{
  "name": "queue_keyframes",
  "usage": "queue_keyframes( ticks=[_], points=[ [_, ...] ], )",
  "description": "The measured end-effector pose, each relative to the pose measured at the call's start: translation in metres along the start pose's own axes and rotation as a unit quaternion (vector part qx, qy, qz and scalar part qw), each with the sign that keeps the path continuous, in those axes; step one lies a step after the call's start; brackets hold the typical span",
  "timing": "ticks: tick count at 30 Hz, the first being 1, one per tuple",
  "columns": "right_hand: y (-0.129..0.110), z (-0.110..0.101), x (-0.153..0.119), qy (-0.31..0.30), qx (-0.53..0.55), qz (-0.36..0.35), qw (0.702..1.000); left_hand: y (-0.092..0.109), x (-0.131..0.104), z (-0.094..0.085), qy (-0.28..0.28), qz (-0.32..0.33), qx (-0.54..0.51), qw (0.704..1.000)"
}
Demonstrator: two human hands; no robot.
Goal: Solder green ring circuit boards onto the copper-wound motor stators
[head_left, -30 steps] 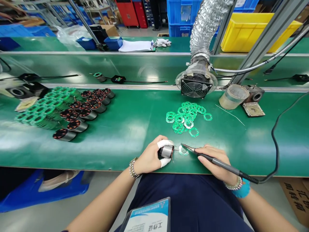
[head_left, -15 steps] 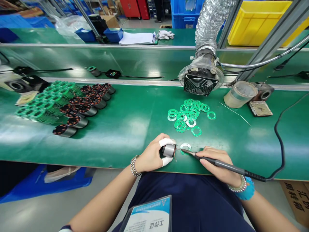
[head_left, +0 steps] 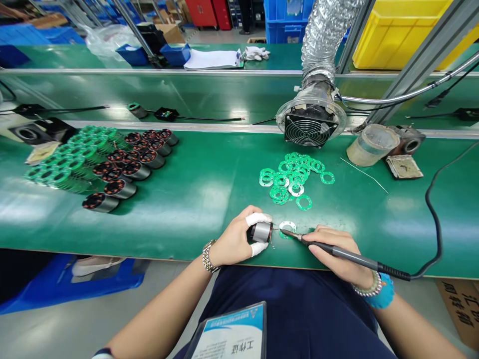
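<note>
My left hand (head_left: pixel 234 239), with white covers on thumb and finger, grips a motor stator (head_left: pixel 261 232) lying on its side, its wire ends facing right. In my right hand (head_left: pixel 339 252) is a soldering iron (head_left: pixel 346 255), held like a pen. Its tip points left, close to the wires of the stator; whether they touch I cannot tell. Under the tip lies a single green ring-shaped circuit board (head_left: pixel 288 224). Beyond my hands is a loose heap of similar ring boards (head_left: pixel 295 174).
Stators with copper windings (head_left: pixel 136 169) stand in rows at left, beside green board-topped pieces (head_left: pixel 67 157). A fume fan (head_left: pixel 310 130) hangs at the back. At right are a round tub (head_left: pixel 372 144), a sponge tray (head_left: pixel 404 167), a thin solder wire (head_left: pixel 364 174) and the iron's cord (head_left: pixel 436 224).
My hands, the stator and the iron stay almost exactly in place. On the strip behind the bench, the parts with black leads have shifted slightly left.
</note>
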State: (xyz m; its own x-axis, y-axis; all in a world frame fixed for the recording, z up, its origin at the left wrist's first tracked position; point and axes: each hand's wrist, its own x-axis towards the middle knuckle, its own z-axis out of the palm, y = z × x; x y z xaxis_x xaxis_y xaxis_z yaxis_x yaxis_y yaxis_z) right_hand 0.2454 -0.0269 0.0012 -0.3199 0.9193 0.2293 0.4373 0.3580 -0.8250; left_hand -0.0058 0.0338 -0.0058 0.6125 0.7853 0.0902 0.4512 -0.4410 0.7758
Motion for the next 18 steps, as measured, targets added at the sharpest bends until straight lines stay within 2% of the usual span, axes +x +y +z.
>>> queue_keyframes(
  ticks=[18],
  points=[
    [-0.0030, -0.0015, 0.0013, 0.040, 0.001, -0.012, 0.999, 0.0009, 0.0002, -0.0001, -0.004, -0.006, 0.006, 1.000]
  ],
)
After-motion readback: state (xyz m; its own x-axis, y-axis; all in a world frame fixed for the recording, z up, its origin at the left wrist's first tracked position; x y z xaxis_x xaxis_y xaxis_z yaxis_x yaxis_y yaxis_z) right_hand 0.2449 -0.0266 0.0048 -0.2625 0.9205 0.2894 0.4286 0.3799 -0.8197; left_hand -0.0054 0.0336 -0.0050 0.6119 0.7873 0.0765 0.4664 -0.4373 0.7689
